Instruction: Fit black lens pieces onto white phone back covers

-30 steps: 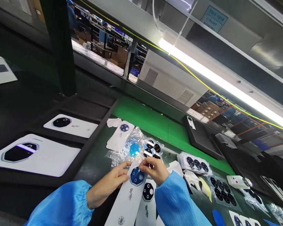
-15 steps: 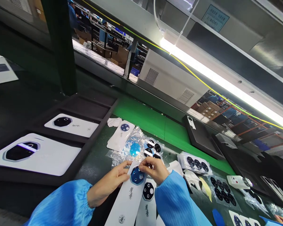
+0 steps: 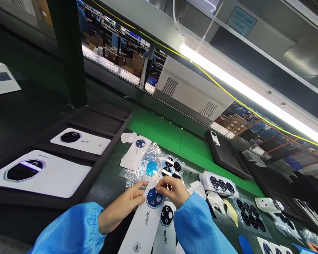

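A white panel [image 3: 141, 225] with a blue-covered octagonal lens plate [image 3: 154, 197] is held up between my hands. My left hand [image 3: 122, 208] grips its left edge between thumb and fingers. Thumb and fingertips of my right hand [image 3: 174, 190] are pinched together at the plate's upper right; anything between them is too small to make out. Below and to the right lies a second white panel [image 3: 164, 240] with a black lens plate. Behind my hands are clear plastic film with a bright blue disc [image 3: 152, 168], a bag of black discs [image 3: 177, 166] and another white panel [image 3: 134, 155].
On the left, a black foam tray [image 3: 100, 158] holds white panels. To the right are wrapped disc sheets [image 3: 218, 184], crumpled white cloth [image 3: 216, 201], a white bottle [image 3: 265, 204] and another person's hand [image 3: 316, 248]. A green belt [image 3: 169, 132] runs behind.
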{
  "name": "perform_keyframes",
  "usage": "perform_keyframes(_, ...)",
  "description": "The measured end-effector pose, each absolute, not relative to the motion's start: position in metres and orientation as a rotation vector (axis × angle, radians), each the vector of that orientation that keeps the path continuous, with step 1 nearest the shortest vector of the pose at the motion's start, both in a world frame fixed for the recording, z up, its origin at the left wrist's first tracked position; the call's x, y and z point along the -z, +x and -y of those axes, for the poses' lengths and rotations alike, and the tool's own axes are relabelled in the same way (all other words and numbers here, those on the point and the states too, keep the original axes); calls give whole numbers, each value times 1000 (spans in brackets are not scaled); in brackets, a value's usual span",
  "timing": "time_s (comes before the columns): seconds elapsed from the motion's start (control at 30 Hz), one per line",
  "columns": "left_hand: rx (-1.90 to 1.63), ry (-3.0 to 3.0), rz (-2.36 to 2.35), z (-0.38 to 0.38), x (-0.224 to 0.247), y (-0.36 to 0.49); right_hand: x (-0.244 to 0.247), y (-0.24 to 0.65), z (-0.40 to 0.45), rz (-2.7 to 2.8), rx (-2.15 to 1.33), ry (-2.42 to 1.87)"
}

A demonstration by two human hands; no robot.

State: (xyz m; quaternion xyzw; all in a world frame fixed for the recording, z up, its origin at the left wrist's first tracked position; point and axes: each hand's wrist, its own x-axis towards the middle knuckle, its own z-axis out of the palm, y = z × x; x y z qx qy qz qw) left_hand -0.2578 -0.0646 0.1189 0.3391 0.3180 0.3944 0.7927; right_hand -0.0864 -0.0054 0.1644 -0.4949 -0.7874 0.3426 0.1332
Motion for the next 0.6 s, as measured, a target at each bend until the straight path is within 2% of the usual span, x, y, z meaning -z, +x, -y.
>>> perform_keyframes(0.6, -838, 711, -685, 64, -120, -256, -166, -92, 11, 2441, -763, -1436)
